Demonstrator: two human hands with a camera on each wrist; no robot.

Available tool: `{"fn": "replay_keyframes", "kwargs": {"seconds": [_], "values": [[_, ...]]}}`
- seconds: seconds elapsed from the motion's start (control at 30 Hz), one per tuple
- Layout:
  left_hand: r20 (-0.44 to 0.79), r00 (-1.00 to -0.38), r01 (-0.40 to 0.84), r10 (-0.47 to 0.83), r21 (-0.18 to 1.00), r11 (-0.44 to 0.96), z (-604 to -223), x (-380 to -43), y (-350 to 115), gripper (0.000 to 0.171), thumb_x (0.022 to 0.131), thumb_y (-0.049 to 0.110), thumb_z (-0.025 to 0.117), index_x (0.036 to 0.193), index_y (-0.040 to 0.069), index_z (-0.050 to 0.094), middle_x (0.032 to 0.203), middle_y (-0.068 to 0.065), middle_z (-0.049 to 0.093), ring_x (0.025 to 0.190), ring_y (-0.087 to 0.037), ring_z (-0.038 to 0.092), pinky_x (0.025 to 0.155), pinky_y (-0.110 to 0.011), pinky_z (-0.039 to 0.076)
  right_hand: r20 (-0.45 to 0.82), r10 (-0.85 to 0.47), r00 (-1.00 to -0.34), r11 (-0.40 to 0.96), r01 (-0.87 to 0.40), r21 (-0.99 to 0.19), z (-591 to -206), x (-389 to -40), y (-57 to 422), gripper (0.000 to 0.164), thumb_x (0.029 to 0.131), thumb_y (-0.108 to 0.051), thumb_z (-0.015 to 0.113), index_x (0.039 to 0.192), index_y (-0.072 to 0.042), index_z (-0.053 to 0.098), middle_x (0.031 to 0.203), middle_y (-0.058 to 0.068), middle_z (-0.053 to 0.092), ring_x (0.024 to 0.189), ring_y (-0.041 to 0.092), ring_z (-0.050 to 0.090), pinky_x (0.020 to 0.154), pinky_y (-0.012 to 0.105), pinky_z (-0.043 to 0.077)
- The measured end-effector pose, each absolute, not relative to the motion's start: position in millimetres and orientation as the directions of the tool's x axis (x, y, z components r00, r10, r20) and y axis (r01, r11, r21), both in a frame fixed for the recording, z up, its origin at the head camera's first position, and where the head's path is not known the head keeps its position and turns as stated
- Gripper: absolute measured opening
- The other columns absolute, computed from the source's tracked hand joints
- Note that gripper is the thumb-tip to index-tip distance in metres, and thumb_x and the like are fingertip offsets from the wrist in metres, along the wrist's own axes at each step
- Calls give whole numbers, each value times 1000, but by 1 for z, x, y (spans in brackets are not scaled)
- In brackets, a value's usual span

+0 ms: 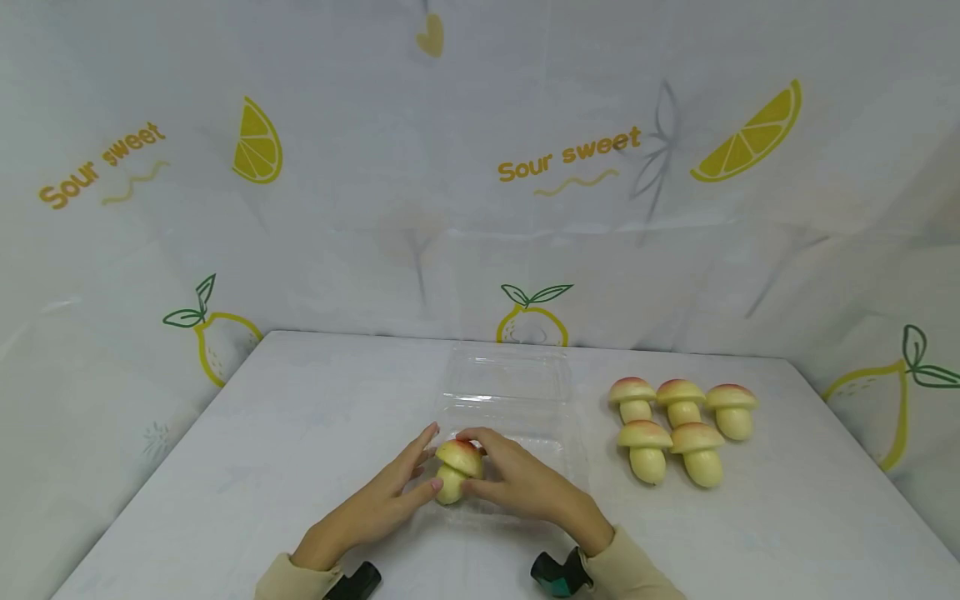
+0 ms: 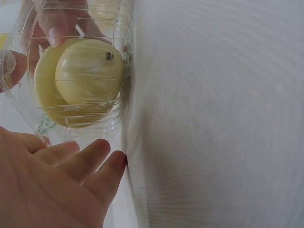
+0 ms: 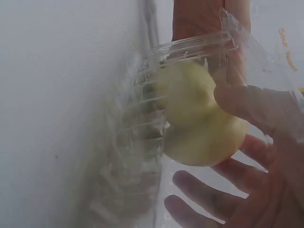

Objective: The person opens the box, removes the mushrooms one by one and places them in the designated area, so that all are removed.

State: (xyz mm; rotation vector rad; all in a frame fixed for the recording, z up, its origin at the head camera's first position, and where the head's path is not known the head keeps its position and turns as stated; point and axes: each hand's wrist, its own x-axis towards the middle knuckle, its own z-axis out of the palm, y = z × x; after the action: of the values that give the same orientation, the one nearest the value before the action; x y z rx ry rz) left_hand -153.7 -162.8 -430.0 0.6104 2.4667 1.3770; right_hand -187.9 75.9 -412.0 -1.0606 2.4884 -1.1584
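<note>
A pale yellow toy mushroom (image 1: 452, 483) with a red-tinged cap sits in the front left of a clear plastic clamshell box (image 1: 551, 446), seen through the ribbed wall in both wrist views. My right hand (image 1: 517, 477) reaches over the box and holds this mushroom, thumb at its stem and fingers at the cap. On the other side, my left hand (image 1: 378, 504) stays close to the box with its fingers extended and spread. The left wrist view shows those fingers (image 2: 88, 161) beside the clear wall, and the dark-tipped stem end of the mushroom (image 2: 90, 71).
Several more toy mushrooms (image 1: 697, 454) lie in two rows on the white table (image 1: 810, 517) to the right of the box. The clear lid (image 1: 506, 375) lies folded back behind it. A lemon-printed curtain (image 1: 337, 208) hangs along the table's back edge.
</note>
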Motion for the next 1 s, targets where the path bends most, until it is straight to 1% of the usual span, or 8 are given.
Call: {"fn": "replay_keyframes", "kwargs": {"seconds": [0.2,0.4,0.53,0.7,0.87,1.0], "values": [[-28,-884,224,467,851,476,-429,-153,-162,74,105,38,46,161,17,4,168,-11,10,146,-47,29,113,-66,31,82,-684,-725,439,-499,-748,-411,-188,75,46,96,-23,66,136,-6,48,136,5,57,123,26,58,105,45,48],[-34,-887,213,460,854,475,-430,-153,-162,74,105,39,47,161,18,4,168,-9,10,146,-49,29,113,-67,31,74,-706,-704,436,-515,-738,-411,-187,76,47,96,-19,63,139,-7,49,135,3,57,118,18,58,104,40,49],[-41,-889,202,457,859,470,-430,-153,-162,74,104,39,48,161,20,5,168,-9,10,145,-50,29,112,-67,31,81,-717,-692,430,-532,-729,-411,-187,79,48,91,-10,60,139,-7,51,133,2,59,115,15,57,103,39,49],[-45,-891,197,452,858,474,-430,-153,-162,73,104,38,49,161,22,5,168,-8,10,145,-49,30,112,-67,31,87,-716,-693,442,-546,-711,-411,-189,82,52,84,-3,58,136,-8,53,131,1,60,115,14,57,102,38,49],[-41,-890,203,454,856,476,-431,-154,-163,74,104,36,49,161,21,5,168,-9,8,146,-49,29,113,-66,30,93,-705,-703,457,-551,-698,-410,-190,86,50,82,1,54,131,-10,57,124,0,63,110,12,57,99,33,49],[-39,-889,207,455,854,477,-432,-154,-163,73,104,35,49,161,20,5,168,-9,8,146,-48,29,114,-65,30,85,-704,-705,448,-534,-717,-408,-188,90,50,81,6,51,128,-10,59,121,0,63,104,10,57,95,30,49]]}}
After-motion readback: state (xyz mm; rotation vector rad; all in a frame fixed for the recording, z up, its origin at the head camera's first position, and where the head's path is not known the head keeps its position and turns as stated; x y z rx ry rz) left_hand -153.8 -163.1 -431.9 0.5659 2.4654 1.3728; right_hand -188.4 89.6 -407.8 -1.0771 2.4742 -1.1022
